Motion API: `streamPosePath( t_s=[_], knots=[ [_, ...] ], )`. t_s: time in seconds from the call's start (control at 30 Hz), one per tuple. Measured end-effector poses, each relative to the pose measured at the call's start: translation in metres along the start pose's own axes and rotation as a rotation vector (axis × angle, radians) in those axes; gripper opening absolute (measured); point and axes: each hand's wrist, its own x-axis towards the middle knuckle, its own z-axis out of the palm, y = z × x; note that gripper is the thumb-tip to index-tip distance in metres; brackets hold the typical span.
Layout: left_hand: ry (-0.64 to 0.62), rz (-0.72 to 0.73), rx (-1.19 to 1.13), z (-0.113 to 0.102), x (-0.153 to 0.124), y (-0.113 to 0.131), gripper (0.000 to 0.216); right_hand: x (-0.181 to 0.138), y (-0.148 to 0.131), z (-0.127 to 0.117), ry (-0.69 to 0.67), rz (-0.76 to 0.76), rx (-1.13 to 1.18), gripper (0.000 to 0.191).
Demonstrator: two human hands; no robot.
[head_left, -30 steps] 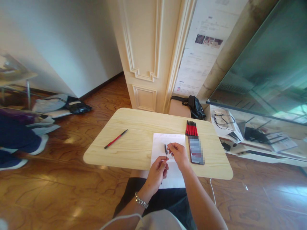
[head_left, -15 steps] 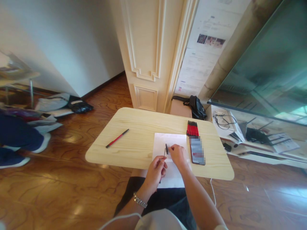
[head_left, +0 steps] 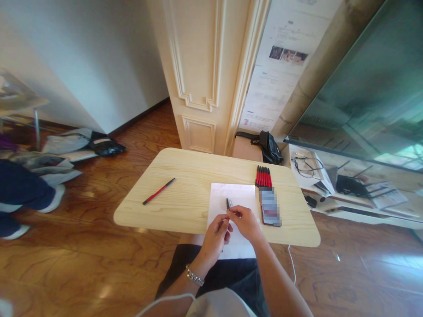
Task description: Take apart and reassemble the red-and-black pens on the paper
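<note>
My left hand (head_left: 216,233) is closed around a pen (head_left: 228,218). Only a bit of red shows between the fingers, and most of the pen is hidden. Beside it my right hand (head_left: 243,220) is pinched, its fingertips meeting those of the left at the pen's upper end. What the right fingertips hold is too small to make out. Just beyond them, a short black pen part (head_left: 227,203) lies on a white sheet of paper (head_left: 216,193). Farther left on the table, a red pen with black ends (head_left: 159,191) lies slantwise.
On the light wooden table (head_left: 188,171), several red and black pens (head_left: 263,177) lie in a row above a phone (head_left: 270,207). A black bag (head_left: 271,147) sits behind the table. At left are a person's legs (head_left: 29,189) and plastic bags (head_left: 69,141) on the floor.
My right hand has moved left and closed in on the pen in my left hand. The thin rod that stuck up from the left fingers is now covered. The view has shifted slightly.
</note>
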Motion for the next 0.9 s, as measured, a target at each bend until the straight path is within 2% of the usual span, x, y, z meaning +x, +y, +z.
streamPosePath(
  t_s=[0.1, 0.17, 0.3, 0.43, 0.6, 0.67, 0.73, 0.8, 0.9],
  knots=[
    [-0.024, -0.022, 0.016, 0.003, -0.001, -0.002, 0.031, 0.008, 0.006, -0.008, 0.068, 0.053, 0.121, 0.033],
    [-0.024, -0.039, 0.024, 0.004, -0.002, -0.003, 0.031, 0.02, 0.009, -0.019, 0.134, 0.091, 0.121, 0.037],
    [0.032, -0.068, -0.001, 0.0, -0.002, -0.005, 0.033, 0.039, 0.012, -0.032, 0.179, 0.137, -0.187, 0.03],
    [0.057, -0.103, -0.087, -0.004, 0.001, -0.003, 0.039, 0.043, 0.018, -0.021, 0.17, 0.145, -0.497, 0.024],
    [0.032, -0.107, -0.212, -0.003, 0.0, 0.004, 0.047, 0.039, 0.021, -0.011, 0.209, 0.167, -0.575, 0.024],
    [0.04, -0.117, -0.249, 0.0, -0.002, 0.008, 0.05, 0.035, 0.018, -0.011, 0.235, 0.146, -0.5, 0.028],
    [0.065, -0.134, -0.274, 0.003, -0.002, 0.012, 0.049, 0.026, 0.014, -0.009, 0.226, 0.132, -0.312, 0.034],
    [0.087, -0.159, -0.29, 0.007, -0.002, 0.016, 0.043, 0.015, 0.011, -0.005, 0.15, 0.152, -0.016, 0.039],
    [0.09, -0.188, -0.321, 0.013, -0.002, 0.022, 0.033, -0.002, 0.008, 0.006, -0.009, 0.263, 0.44, 0.044]
  ],
)
